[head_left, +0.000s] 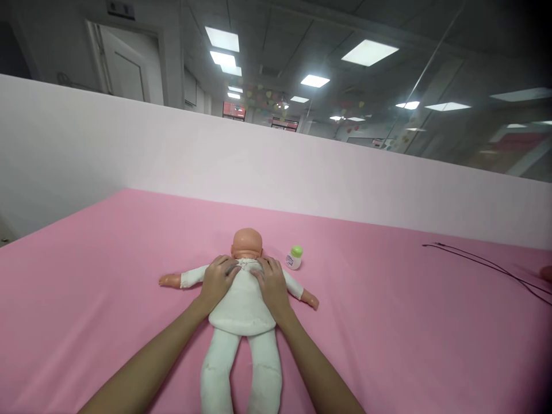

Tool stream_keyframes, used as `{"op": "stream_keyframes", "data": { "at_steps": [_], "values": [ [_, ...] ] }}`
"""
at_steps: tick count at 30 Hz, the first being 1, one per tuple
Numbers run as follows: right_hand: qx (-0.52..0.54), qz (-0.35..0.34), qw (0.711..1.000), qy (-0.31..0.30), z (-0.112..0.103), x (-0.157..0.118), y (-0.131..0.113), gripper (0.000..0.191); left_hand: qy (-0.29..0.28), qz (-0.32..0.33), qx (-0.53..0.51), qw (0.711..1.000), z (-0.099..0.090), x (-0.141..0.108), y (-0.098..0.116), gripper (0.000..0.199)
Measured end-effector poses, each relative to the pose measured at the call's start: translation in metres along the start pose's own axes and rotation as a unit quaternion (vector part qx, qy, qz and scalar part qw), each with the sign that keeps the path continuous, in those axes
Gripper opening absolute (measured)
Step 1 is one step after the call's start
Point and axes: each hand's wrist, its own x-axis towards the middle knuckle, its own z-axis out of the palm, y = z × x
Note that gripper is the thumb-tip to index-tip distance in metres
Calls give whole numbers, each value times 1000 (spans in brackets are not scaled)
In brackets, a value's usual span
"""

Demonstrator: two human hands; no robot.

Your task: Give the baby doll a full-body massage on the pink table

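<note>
A baby doll point(244, 307) with a white cloth body lies face down, its head at the far end and its arms spread to the sides. My left hand point(219, 279) rests on the left side of its upper back, near the shoulder. On the right side of the upper back lies my right hand point(271, 283). Both thumbs point inward, apart from the other fingers, with a strip of white cloth between the hands. Neither hand holds anything. Just right of the doll's head is a small clear bottle point(294, 261) with a green cap.
The doll lies on a pink-covered table point(388, 310). Thin dark cords point(487, 263) stretch over its right side, near a blurred skin-toned shape at the right edge. Behind stands a low white wall point(259, 167) with glass above.
</note>
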Motion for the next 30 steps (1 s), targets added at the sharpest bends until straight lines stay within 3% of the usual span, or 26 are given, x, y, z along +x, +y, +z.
{"op": "stream_keyframes", "data": {
  "at_steps": [5, 10, 17, 21, 30],
  "values": [
    [-104, -12, 994, -9, 1, 0, 8, 14, -16, 10, 41, 999, 3, -1, 4, 20],
    [-83, -50, 995, -25, 1, -1, 7, 13, -57, 1, 80, 995, -2, 1, 14, 16],
    [-121, 9, 988, -100, 17, -1, 5, 24, -191, -54, 181, 963, -1, 12, 26, 16],
    [-128, 25, 984, -120, 21, 3, 6, 30, -207, -83, 199, 954, 1, 19, 31, 19],
    [-38, -7, 990, -137, -33, -16, -24, 20, -247, -16, 228, 942, -34, 7, 78, 23]
  ]
}}
